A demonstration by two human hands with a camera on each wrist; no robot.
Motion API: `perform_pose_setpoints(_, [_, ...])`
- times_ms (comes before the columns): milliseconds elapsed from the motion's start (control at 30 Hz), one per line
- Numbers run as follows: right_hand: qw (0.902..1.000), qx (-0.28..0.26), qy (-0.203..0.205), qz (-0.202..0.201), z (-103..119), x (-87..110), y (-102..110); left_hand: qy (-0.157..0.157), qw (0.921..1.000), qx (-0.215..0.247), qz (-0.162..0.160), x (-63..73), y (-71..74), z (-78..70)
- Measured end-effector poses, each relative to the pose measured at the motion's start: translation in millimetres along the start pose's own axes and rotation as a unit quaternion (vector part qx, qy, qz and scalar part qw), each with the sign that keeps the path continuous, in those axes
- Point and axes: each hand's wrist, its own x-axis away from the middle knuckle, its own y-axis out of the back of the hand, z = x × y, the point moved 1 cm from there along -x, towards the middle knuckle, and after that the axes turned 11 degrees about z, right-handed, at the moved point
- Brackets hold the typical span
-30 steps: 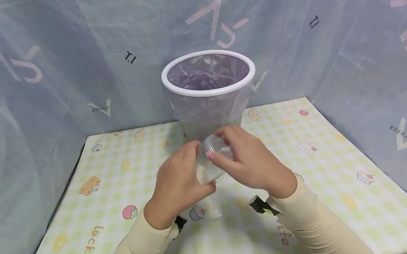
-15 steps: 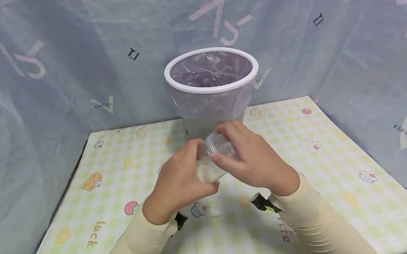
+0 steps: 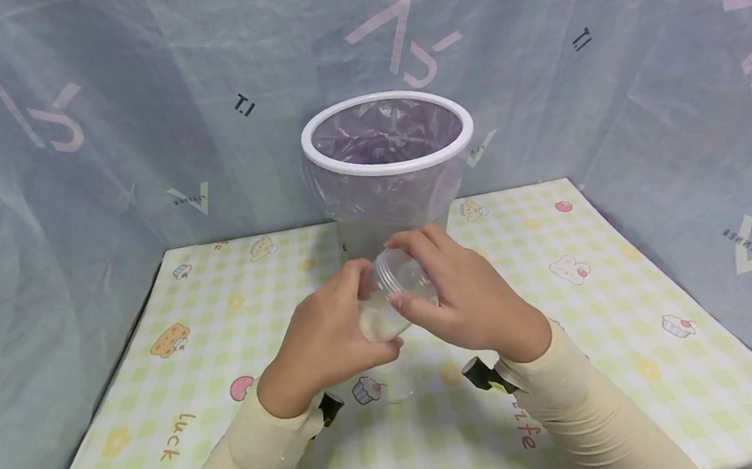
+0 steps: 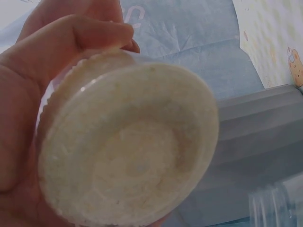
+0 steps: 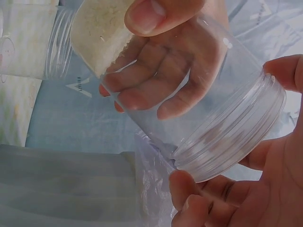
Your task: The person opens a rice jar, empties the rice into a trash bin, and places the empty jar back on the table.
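A clear plastic jar [image 3: 378, 316] is held tilted above the table, its threaded end [image 5: 232, 127] towards my right hand. Pale, rice-like grains [image 5: 102, 33] lie in its base, which fills much of the left wrist view. My left hand [image 3: 321, 338] grips the jar's body, thumb on the near side and fingers behind. With thumb and fingertips, my right hand [image 3: 466, 290] holds the threaded end around its edge. Whether a clear lid sits there I cannot tell. A second clear jar [image 5: 28, 42] stands on the table below, faint in the head view.
Just behind the hands stands a bin [image 3: 392, 229] lined with a clear bag under a white rim ring [image 3: 390, 167]. The table wears a green checked cloth [image 3: 212, 363] with printed cartoons. Grey-blue fabric [image 3: 197, 70] hangs around the back and sides.
The fingers of my right hand have shifted slightly left over the jar's threaded end. Both hands stay on the jar, and the head view has swayed a little.
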Motion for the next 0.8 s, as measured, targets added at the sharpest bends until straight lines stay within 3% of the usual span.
perform_pose_setpoints(200, [1.0, 0.0, 0.01, -0.001, 0.7, 0.3, 0.9, 0.0, 1.0, 0.009, 0.003, 0.9, 0.5, -0.3])
perform_pose_setpoints(600, [0.9996, -0.004, 0.026, -0.011, 3.0, 2.1, 3.6, -0.02, 0.9968, 0.072, 0.026, 1.1, 1.8, -1.0])
perform_pose_setpoints(800, [0.9996, -0.012, -0.014, -0.02, 3.1, 2.4, 3.3, -0.009, 0.9999, 0.009, -0.007, 1.4, 0.5, -0.4])
